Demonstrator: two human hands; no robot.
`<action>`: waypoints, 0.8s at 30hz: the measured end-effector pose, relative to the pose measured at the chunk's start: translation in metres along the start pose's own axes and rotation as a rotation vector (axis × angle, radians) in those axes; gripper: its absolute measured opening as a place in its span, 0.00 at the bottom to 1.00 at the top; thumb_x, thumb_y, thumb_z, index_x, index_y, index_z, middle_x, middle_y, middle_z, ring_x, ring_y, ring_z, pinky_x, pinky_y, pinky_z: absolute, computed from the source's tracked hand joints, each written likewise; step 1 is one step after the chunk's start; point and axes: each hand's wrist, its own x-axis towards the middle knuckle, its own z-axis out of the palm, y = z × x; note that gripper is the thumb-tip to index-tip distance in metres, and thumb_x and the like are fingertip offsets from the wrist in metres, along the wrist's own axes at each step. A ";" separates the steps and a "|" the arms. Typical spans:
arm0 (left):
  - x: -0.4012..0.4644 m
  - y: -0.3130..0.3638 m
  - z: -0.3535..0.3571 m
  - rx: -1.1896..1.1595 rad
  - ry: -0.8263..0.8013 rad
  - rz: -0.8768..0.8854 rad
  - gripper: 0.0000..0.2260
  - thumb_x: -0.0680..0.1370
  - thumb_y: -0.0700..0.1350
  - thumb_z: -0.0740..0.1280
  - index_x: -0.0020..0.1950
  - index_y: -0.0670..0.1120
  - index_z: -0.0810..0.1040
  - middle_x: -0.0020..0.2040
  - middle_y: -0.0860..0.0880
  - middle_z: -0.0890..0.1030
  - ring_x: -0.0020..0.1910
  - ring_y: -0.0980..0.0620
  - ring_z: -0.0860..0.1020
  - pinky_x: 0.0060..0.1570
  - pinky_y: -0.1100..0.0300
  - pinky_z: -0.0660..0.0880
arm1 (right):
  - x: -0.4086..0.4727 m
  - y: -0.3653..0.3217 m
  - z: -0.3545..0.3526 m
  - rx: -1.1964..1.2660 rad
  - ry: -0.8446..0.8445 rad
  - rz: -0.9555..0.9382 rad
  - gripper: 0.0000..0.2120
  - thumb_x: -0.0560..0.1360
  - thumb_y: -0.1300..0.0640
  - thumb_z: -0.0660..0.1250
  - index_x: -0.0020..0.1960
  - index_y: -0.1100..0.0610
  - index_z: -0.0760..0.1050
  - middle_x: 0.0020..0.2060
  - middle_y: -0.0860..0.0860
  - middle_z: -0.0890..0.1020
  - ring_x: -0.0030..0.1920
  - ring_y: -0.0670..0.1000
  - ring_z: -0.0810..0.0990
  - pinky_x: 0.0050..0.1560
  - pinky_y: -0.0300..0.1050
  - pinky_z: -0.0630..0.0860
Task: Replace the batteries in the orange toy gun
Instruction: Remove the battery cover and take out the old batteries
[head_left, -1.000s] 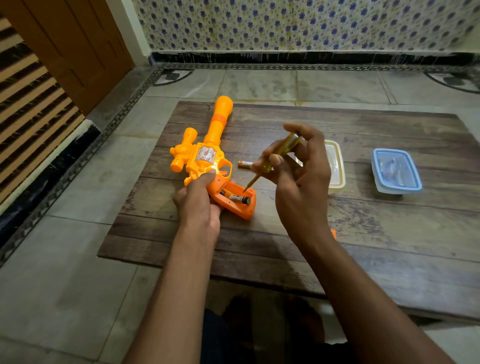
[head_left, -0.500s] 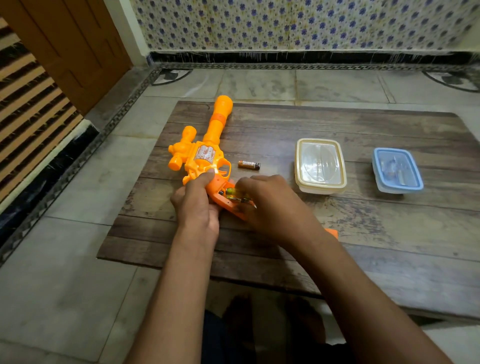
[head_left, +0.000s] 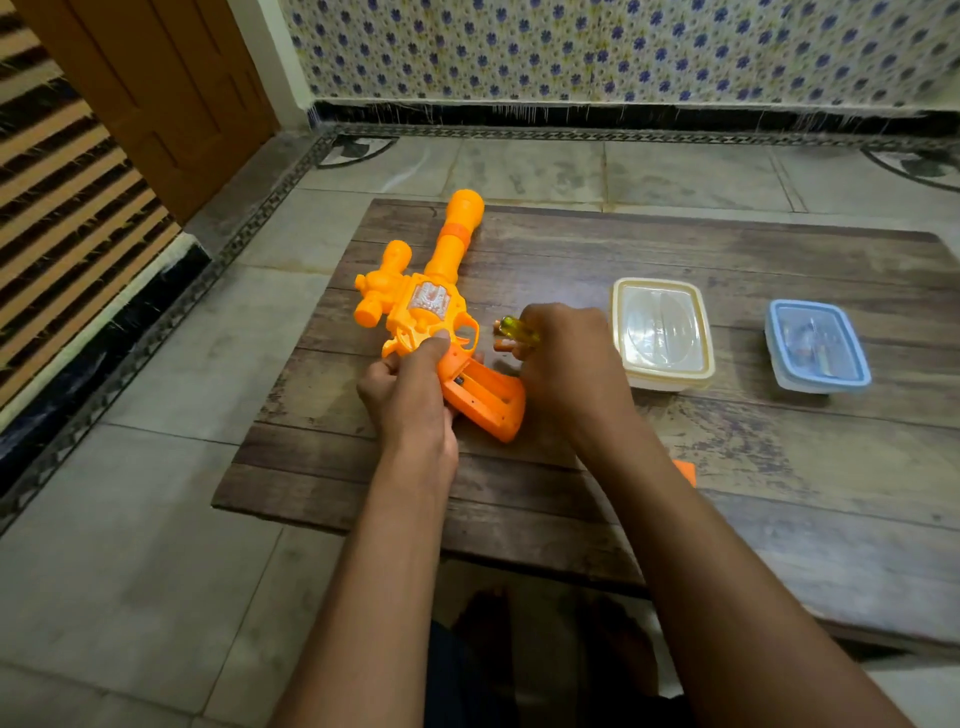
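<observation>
**Gun pinned on its side, right hand at the loose battery**

Our left hand grips the orange toy gun at the top of the handle, fingers curled round it, index tip pressing by the trigger guard. Our right hand is curled round a yellow-handled screwdriver, the handle end poking out to the left, and is down on the table just right of the gun's handle. Battery sits at the right fingertips; we can't tell if they pinch it or only touch it.

Gun lies flat, left part of the table, barrel pointing away, handle toward us with the battery bay open and facing up.

Further right: cream-lidded box, then blue-lidded box, lids on, well apart. Small orange piece shows beside the right forearm.
</observation>
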 end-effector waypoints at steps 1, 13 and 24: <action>-0.001 0.000 0.000 0.020 0.005 0.027 0.15 0.71 0.36 0.76 0.57 0.38 0.81 0.51 0.36 0.87 0.51 0.34 0.86 0.52 0.31 0.82 | 0.002 0.000 0.003 -0.024 -0.023 0.005 0.02 0.74 0.61 0.71 0.45 0.56 0.79 0.40 0.58 0.82 0.42 0.63 0.82 0.40 0.53 0.81; 0.000 -0.009 0.000 0.430 0.094 0.477 0.14 0.74 0.46 0.77 0.51 0.46 0.73 0.44 0.52 0.83 0.42 0.52 0.83 0.42 0.59 0.76 | 0.009 -0.008 -0.003 0.135 -0.013 -0.098 0.06 0.73 0.65 0.70 0.50 0.64 0.80 0.47 0.58 0.77 0.48 0.57 0.76 0.42 0.46 0.68; 0.007 -0.003 -0.003 0.254 0.103 0.325 0.12 0.74 0.44 0.78 0.53 0.44 0.78 0.47 0.49 0.85 0.46 0.51 0.85 0.46 0.54 0.81 | 0.035 -0.014 -0.008 0.263 0.097 -0.287 0.21 0.64 0.80 0.67 0.50 0.63 0.85 0.44 0.59 0.81 0.43 0.58 0.83 0.45 0.53 0.82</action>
